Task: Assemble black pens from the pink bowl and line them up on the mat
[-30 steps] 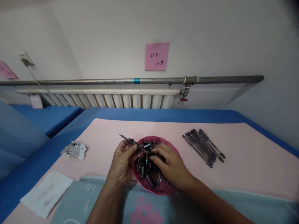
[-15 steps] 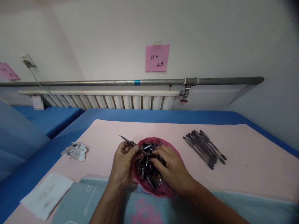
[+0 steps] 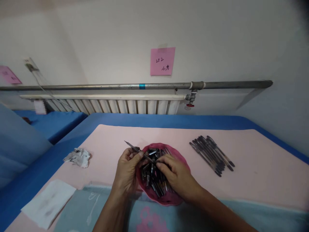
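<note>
My left hand (image 3: 126, 170) is closed around the barrel of a slim pen (image 3: 130, 145) above the left side of a pink basket (image 3: 166, 203). The pen slants, its bare pointed tip up and to the left. At its lower end, the thumb and fingers of my right hand (image 3: 180, 177) are pinched together; whether they grip the pen's end or a small part there is hidden. Under both hands the basket holds many dark caps and clear pen parts (image 3: 154, 182).
Several capped pens (image 3: 210, 154) lie in a row on the pink mat (image 3: 260, 161) at right. At left are a crumpled stained tissue (image 3: 78, 157) and a smudged white paper (image 3: 49, 203). A blue-green cloth (image 3: 108, 206) covers the front edge. Behind stands a radiator (image 3: 120, 104).
My right fingers have drawn closer together at the pen's lower end. The left hand keeps its hold on the pen. A small dark shape now shows at the far left.
</note>
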Demonstrator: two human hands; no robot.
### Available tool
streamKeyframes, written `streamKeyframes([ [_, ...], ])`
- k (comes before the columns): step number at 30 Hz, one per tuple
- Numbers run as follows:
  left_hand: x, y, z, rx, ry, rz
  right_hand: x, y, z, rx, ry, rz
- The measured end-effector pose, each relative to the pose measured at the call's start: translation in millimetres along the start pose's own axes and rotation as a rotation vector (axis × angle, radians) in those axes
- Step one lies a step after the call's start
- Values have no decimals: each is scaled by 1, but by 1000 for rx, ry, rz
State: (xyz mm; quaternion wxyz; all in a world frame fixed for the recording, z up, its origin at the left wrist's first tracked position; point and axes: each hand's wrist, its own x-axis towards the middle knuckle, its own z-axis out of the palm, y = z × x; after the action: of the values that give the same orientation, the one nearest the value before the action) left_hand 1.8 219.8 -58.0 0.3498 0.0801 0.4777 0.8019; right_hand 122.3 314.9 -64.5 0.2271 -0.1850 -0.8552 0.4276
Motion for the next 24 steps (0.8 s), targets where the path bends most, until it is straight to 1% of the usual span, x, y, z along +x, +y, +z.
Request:
streamKeyframes([
  [3, 0, -1, 0, -4, -2, -10, 0, -1, 0, -111, 58, -38],
  [5, 0, -1, 0, 0, -9, -14, 0, -1, 0, -177, 78, -101],
  [7, 0, -2, 0, 1, -15, -14, -1, 0, 0, -211, 59, -177],
  [9, 0, -2, 0, -3, -13, -12, -1, 0, 0, -240, 38, -215],
  [14, 0, -3, -1, 6, -15, -15, -1, 2, 1, -334, 74, -226],
  [16, 0, -3, -1, 8, -23, -14, -1, 3, 1, -344, 55, -242],
  [19, 0, -4, -1, 9, -17, -14, -2, 4, 2, -368, 20, -225],
  [24, 1, -5, -2, 21, -16, -6, -2, 4, 3, -426, 32, -242],
])
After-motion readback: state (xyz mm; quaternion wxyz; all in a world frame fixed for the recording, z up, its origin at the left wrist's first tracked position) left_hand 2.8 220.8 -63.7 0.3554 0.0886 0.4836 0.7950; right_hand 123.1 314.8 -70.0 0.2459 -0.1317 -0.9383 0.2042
